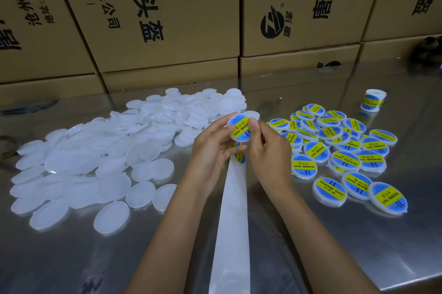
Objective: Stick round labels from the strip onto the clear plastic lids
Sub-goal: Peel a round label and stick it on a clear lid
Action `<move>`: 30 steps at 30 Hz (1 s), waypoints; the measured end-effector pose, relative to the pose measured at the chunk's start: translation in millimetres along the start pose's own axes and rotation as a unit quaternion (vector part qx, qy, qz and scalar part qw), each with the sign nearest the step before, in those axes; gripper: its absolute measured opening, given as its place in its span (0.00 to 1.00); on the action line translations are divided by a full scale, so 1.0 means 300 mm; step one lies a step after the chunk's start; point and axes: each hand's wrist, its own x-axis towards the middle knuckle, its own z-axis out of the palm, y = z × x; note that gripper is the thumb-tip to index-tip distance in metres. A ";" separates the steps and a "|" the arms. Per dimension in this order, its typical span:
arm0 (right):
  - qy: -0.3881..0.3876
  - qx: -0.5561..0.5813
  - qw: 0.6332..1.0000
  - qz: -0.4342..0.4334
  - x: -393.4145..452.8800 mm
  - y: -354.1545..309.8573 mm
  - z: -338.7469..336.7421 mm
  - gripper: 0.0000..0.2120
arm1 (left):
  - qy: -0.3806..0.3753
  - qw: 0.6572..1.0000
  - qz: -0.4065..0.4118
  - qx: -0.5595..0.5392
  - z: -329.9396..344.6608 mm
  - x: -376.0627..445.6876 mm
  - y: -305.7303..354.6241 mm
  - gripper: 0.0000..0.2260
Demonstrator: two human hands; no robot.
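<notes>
White backing strip point(233, 210) is running from the near edge up between both wrists. Left hand point(212, 147) and right hand point(267, 150) are pinching one labelled lid point(240, 129) together above the steel table point(311, 245). Bare clear lids point(95, 154) are lying heaped left of the grip, labelled lids point(339, 150) right, cartons point(167, 18) standing behind.
</notes>
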 end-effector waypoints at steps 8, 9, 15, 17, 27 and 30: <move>-0.040 0.049 0.997 0.034 -0.005 0.013 0.004 0.24 | 0.018 0.996 0.054 0.068 -0.009 -0.005 -0.004 0.15; -0.057 0.035 0.997 0.034 -0.008 0.013 0.007 0.24 | 0.027 0.997 0.055 0.052 -0.008 -0.007 -0.005 0.15; -0.049 -0.004 0.999 0.001 -0.020 0.020 0.022 0.20 | 0.081 0.994 0.062 0.029 -0.006 -0.003 -0.017 0.10; -0.039 -0.013 0.999 -0.008 -0.024 0.020 0.021 0.21 | 0.085 0.994 0.060 0.034 -0.009 0.001 -0.019 0.07; -0.030 0.019 0.999 0.007 -0.018 0.029 0.015 0.20 | 0.019 0.988 0.064 0.137 -0.030 0.004 -0.006 0.16; -0.081 0.082 0.993 0.014 -0.027 0.015 0.016 0.23 | 0.069 0.989 0.073 0.106 -0.032 0.002 0.001 0.09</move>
